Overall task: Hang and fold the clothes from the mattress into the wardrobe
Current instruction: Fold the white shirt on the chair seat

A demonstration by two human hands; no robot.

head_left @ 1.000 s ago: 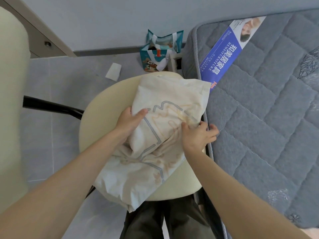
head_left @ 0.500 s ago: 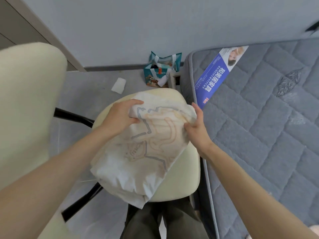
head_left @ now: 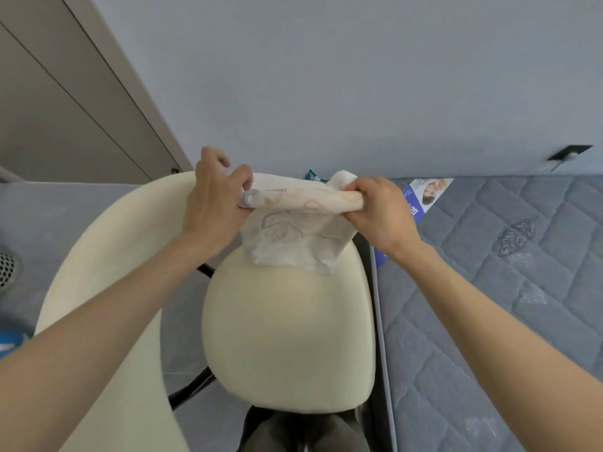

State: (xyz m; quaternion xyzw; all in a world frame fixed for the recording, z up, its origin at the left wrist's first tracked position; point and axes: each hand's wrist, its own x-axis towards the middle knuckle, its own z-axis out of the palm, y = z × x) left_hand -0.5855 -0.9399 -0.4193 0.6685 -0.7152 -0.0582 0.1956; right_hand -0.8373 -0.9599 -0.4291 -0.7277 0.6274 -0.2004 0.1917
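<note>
White shirt [head_left: 293, 233] with a drawn picture on it is up in the air in both your hands, over the far end of the cream chair seat [head_left: 287, 337]. The shirt is folded. Its top edge is bunched into a thick roll that runs from one hand to the other. The rest hangs down from the roll, and its low edge comes down to the seat at 12 o'clock. It is too hard to see if that edge touches the seat.

Your left hand [head_left: 215, 197] grips the left end of the roll, with the fingers curled over the top. Your right hand [head_left: 378, 210] grips the right end, with the fingers wrapped round the cloth.

The round cream chair back [head_left: 107, 272] is at 9 o'clock from the seat, and a black chair frame [head_left: 192, 389] shows between them. The grey quilted mattress [head_left: 505, 288] lies at 3 o'clock, just beside the chair. A blue and white label [head_left: 424, 197] lies on its far corner, partly hidden behind your right hand. A little bit of a teal bag [head_left: 311, 175] peeks over the shirt at 12 o'clock. A tall grey-brown panel [head_left: 65, 109] stands at 10 o'clock, next to the pale blue wall [head_left: 326, 76]. Your dark trousers [head_left: 300, 432] show at 6 o'clock, under the near edge of the seat.
</note>
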